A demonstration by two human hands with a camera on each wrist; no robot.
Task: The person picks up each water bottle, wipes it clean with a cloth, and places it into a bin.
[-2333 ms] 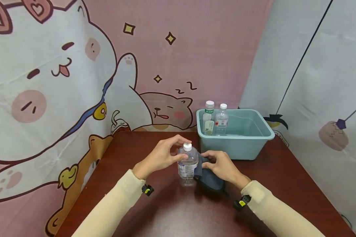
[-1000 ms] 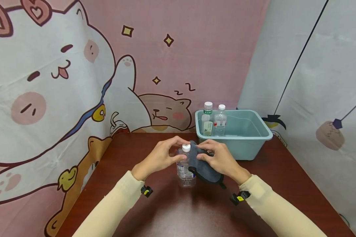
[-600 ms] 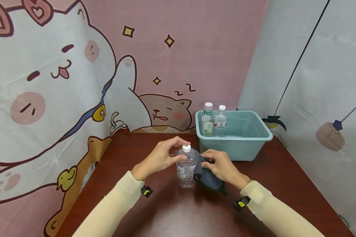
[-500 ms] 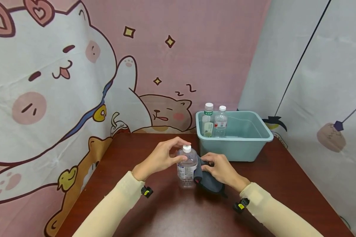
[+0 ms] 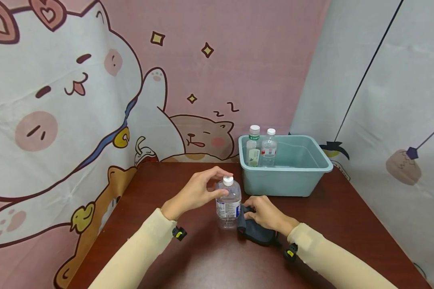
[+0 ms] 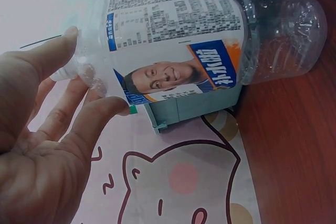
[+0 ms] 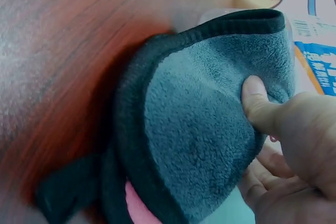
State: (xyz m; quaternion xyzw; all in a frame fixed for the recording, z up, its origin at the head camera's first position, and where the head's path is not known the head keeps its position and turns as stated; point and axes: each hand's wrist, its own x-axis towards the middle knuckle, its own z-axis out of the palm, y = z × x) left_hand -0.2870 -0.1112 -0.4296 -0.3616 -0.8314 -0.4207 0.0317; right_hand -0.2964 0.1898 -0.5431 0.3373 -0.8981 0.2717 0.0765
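A clear plastic bottle (image 5: 228, 209) with a white cap and a printed label stands upright on the dark red-brown table. My left hand (image 5: 199, 190) grips it around the shoulder just below the cap. The left wrist view shows the fingers and thumb around the neck end of the bottle, away from the label (image 6: 178, 40). On the bottle's right side, my right hand (image 5: 267, 212) pinches a dark grey fleecy cloth (image 7: 194, 119) with black edging, a black strap and a bit of pink. The cloth's folded edge lies against the lower part of the bottle.
Behind the right hand stands a light blue-green plastic tub (image 5: 285, 180). Inside, at its left end, are two upright bottles, one with a green-banded neck (image 5: 253, 148) and one with a red-and-white label (image 5: 269, 150). A cartoon-printed backdrop (image 5: 260, 60) rises behind the table (image 5: 159, 176).
The cloth in my right hand went up beside the bottle's cap about a second ago, then slid down the bottle's right side to near the table. The left hand and bottle hardly moved.
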